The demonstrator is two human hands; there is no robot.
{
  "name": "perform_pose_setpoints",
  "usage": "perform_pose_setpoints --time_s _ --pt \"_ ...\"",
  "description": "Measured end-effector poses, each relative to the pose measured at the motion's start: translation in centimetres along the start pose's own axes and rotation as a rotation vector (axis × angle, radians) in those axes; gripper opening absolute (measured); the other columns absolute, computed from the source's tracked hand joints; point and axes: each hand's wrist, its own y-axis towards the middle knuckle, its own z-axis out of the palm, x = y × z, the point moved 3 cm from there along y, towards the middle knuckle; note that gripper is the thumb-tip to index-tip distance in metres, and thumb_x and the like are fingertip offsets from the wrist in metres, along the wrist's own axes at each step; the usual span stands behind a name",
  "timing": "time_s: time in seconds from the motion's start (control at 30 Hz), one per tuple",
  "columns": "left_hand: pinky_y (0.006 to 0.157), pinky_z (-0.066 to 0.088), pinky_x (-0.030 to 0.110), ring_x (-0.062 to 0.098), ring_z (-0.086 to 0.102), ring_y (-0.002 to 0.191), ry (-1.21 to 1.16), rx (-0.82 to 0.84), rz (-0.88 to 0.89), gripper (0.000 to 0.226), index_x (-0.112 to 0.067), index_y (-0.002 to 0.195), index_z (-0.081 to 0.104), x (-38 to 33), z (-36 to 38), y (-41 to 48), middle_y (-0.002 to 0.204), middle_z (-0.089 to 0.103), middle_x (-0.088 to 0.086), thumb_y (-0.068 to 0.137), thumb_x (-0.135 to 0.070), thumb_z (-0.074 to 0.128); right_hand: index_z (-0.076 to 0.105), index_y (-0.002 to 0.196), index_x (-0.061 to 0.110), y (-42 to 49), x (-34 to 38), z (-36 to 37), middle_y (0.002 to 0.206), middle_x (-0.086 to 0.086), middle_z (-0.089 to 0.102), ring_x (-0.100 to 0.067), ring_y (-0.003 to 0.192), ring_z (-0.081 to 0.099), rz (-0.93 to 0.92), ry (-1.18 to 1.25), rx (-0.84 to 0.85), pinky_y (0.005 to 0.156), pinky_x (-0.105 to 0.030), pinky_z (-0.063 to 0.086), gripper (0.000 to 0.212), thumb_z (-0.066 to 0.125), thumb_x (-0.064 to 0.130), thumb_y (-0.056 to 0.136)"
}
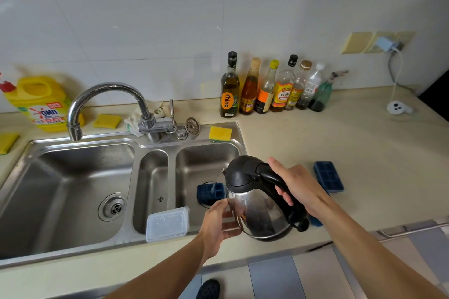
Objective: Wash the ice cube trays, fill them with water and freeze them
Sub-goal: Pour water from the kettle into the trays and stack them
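Right side: the right hand [295, 183] had its fingers clamped round the black handle of the kettle [255, 204].
Left side: the left hand [218, 223] lay against the kettle's steel wall, fingers loosely apart.
Kettle: tilted, spout towards the sink [136, 144], a thin stream of water falling from it.
In the sink: a dark blue ice cube tray [209, 193] lay on the floor of the right basin under the stream, partly hidden by the kettle.
On the desk [364, 143]: a second ice cube tray [328, 176] lay right of the sink, just beyond the right hand.
Front rim: a clear plastic box [167, 223] rested by the small middle basin.
Back wall: a row of bottles [267, 87].
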Motion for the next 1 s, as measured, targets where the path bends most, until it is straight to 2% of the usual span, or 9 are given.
perform_pose_setpoints --time_s 0.2,0.4,0.63,0.83,1.0 --pt "0.08 0.06 0.041 0.027 0.071 0.097 0.022 -0.002 -0.007 0.05 -0.024 0.08 0.073 0.1 0.6 0.3 0.104 0.077 0.009 0.107 -0.038 0.033 0.062 0.053 0.014 -0.2 -0.1 -0.6 0.046 -0.001 0.056 -0.015 0.042 0.052 0.013 -0.015 -0.016 0.057 -0.028 0.051 0.073 0.046 0.074 0.092" --pt "0.076 0.06 0.04 0.031 0.071 0.1 0.006 -0.029 -0.022 0.05 -0.028 0.081 0.078 0.1 1.0 0.6 0.101 0.078 0.009 0.108 -0.038 0.037 0.063 0.054 0.013 -0.4 -0.2 -1.0 0.047 -0.001 0.057 -0.015 0.043 0.052 0.009 -0.011 -0.025 0.056 -0.028 0.05 0.073 0.046 0.074 0.092" --pt "0.079 0.06 0.043 0.037 0.071 0.102 0.011 -0.028 -0.032 0.041 -0.012 0.105 0.072 -0.2 1.4 1.0 0.105 0.076 0.015 0.108 -0.037 0.04 0.06 0.051 0.016 -0.4 0.1 -1.4 0.044 0.002 0.055 -0.013 0.04 0.05 0.013 -0.004 -0.039 0.055 -0.025 0.05 0.073 0.045 0.072 0.094" --pt "0.082 0.061 0.045 0.036 0.07 0.103 0.023 -0.008 -0.028 0.043 -0.012 0.099 0.072 -0.7 1.6 1.2 0.107 0.075 0.014 0.108 -0.037 0.039 0.06 0.052 0.014 0.0 0.4 -1.6 0.044 0.002 0.055 -0.012 0.04 0.051 0.024 -0.005 -0.052 0.054 -0.025 0.049 0.073 0.045 0.071 0.095" --pt "0.079 0.061 0.043 0.035 0.07 0.103 0.013 -0.009 -0.029 0.048 -0.022 0.087 0.077 -1.2 1.6 1.3 0.104 0.077 0.011 0.108 -0.037 0.037 0.06 0.051 0.015 0.4 0.5 -1.7 0.045 0.001 0.055 -0.012 0.041 0.051 0.025 -0.007 -0.055 0.054 -0.025 0.049 0.073 0.044 0.073 0.094"
